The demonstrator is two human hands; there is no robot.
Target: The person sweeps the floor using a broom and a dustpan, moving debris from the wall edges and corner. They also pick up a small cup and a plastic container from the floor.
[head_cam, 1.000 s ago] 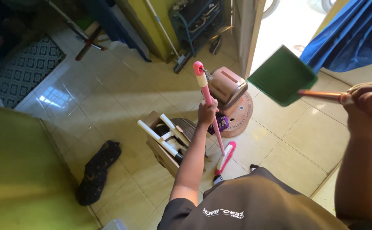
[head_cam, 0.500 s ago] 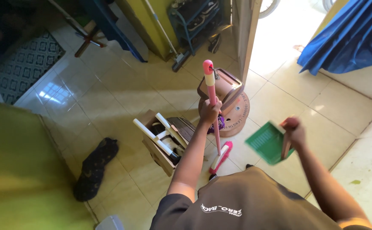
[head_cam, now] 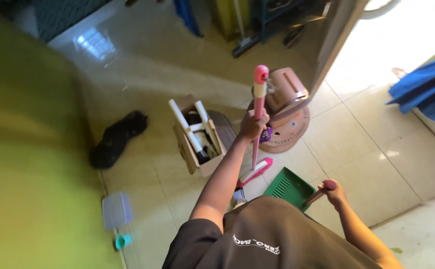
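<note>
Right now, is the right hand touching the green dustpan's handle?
Touching. The head view shows the right hand closed around the top of the handle of the green dustpan, with no gap; the left hand grips the pink broom.

Single head-worn camera, steep downward look over the wearer's dark shirt (head_cam: 272, 239), tilted frame, facing the tiled floor (head_cam: 367, 164), cardboard box (head_cam: 197, 134) near the middle, doorway beyond the box toward upper right, green wall close on the box's left

Glossy cream tile floor (head_cam: 372, 149); sunlit doorway (head_cam: 372, 45).
</note>
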